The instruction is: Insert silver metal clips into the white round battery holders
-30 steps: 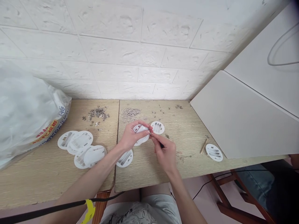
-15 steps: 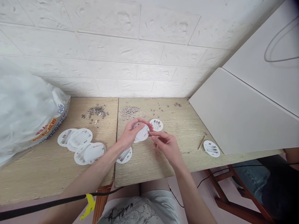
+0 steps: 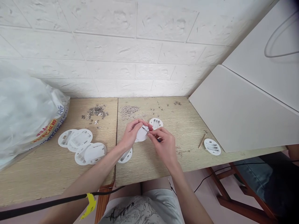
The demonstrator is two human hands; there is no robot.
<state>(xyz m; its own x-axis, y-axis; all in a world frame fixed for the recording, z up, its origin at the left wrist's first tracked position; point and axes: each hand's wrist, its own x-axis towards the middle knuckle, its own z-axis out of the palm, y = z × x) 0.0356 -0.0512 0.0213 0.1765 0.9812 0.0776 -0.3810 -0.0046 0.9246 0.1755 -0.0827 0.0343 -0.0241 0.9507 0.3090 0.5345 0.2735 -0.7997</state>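
Observation:
My left hand grips a round white plastic battery case by its edge, thumb on top and fingers around the far side. In my right hand is a thin screwdriver with a metal shaft and a bit of blue handle showing. Its tip lies at the upper part of the case, near my left thumb; whether it touches a metal contact is too small to tell. Just beyond my hands lies another round battery case with several slots. One more case is partly hidden under my left forearm.
Several overlapping white cases lie on the left. Piles of small metal contacts and smaller pieces sit near the wall. A single case and a thin stick lie right, beside a white panel. A stuffed plastic bag stands left.
The screwdriver's tip has moved from the case's right edge up and left across its face toward my left thumb. My right hand has turned, exposing the blue handle part.

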